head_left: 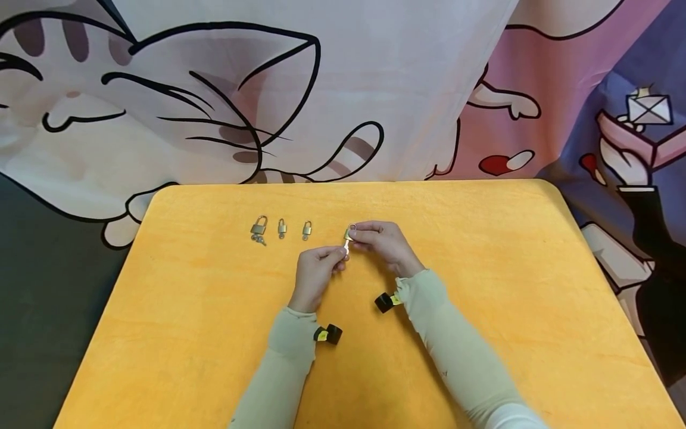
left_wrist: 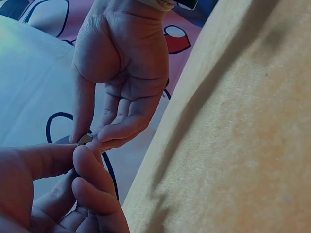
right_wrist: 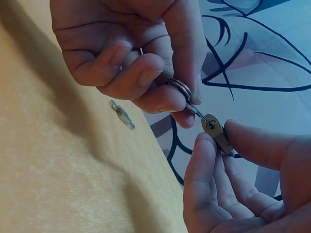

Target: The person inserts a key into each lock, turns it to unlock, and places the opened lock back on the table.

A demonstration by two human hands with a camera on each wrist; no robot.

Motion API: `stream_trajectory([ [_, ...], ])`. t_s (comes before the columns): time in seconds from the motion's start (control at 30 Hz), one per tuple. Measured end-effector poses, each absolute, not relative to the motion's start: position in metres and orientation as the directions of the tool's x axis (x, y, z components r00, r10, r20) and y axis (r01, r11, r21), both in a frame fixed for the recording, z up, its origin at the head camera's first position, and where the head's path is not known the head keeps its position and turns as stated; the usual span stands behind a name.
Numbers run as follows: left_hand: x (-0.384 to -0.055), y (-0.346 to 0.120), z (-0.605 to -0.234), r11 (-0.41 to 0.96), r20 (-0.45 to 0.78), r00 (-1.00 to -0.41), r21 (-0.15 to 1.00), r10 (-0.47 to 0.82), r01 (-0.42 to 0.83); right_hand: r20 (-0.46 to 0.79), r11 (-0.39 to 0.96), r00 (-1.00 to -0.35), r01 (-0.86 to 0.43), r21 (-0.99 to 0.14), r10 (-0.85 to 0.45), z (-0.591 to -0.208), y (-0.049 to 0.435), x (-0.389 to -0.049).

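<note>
Both hands meet above the table. The left hand (head_left: 313,274) pinches a small silver key (head_left: 346,245) between thumb and fingers. A split ring (right_wrist: 181,89) shows at those fingers in the right wrist view. Thumb and fingertips of the right hand (head_left: 390,245) hold a small brass padlock (right_wrist: 216,133) by its body, keyhole side toward the left hand. The tip of the key is at the keyhole, lined up with it. In the left wrist view only a bit of the padlock (left_wrist: 85,140) shows between the fingertips.
Left of the hands, in a row on the yellow table (head_left: 214,333), lie a larger padlock (head_left: 259,227) with loose keys (head_left: 258,239) beside it, and two small padlocks, one farther left (head_left: 281,227) and one nearer (head_left: 307,230). A printed cloth (head_left: 418,89) hangs behind the table's far edge.
</note>
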State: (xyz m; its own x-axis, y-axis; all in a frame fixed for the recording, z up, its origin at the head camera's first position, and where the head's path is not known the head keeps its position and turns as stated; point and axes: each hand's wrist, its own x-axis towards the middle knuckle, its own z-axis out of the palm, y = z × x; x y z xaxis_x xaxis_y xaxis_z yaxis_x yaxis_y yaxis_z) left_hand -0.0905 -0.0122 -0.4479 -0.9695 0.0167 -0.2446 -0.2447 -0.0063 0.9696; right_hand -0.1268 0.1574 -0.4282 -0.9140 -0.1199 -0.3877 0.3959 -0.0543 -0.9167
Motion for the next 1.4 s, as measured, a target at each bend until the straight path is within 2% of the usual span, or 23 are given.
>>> stream_trajectory([
  [1.13, -0.088, -0.009, -0.458, -0.032, -0.227, -0.971, 0.973, 0.074, -0.229, -0.355, -0.169, -0.926, 0.373, -0.912, -0.128, -0.448, 0.159, -0.115],
  [1.4, -0.088, -0.010, -0.458, 0.011, -0.220, -0.973, 0.976, 0.071, -0.219, -0.349, -0.172, -0.927, 0.369, -0.913, -0.139, -0.448, 0.158, -0.115],
])
